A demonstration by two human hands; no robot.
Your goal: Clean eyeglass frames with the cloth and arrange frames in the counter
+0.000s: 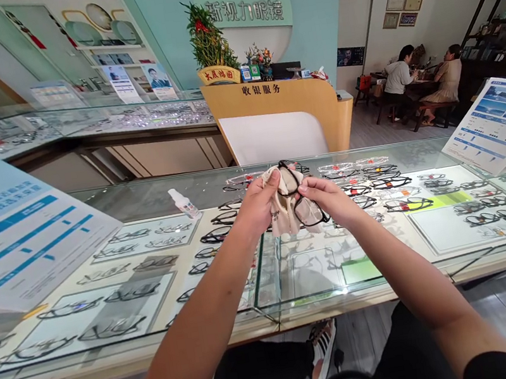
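Observation:
A pair of black-framed eyeglasses (310, 211) is held up over the glass display counter, tilted, with one lens above the other. My left hand (259, 200) pinches a beige cleaning cloth (281, 220) around the upper lens, thumb on top. The cloth hangs down behind the frame and bears some dark print. My right hand (324, 196) grips the eyeglasses near the bridge, its fingers closed; some fingertips are hidden. To the left, a white spray bottle (184, 204) stands on the counter top.
Beneath the glass of the display counter (274, 276) lie rows of eyeglasses. A large blue-and-white sign (14, 227) stands at left, another printed sign (501, 121) at right. Behind is a wooden cashier desk (276, 96) with plants. Two people (401, 79) sit at a table far right.

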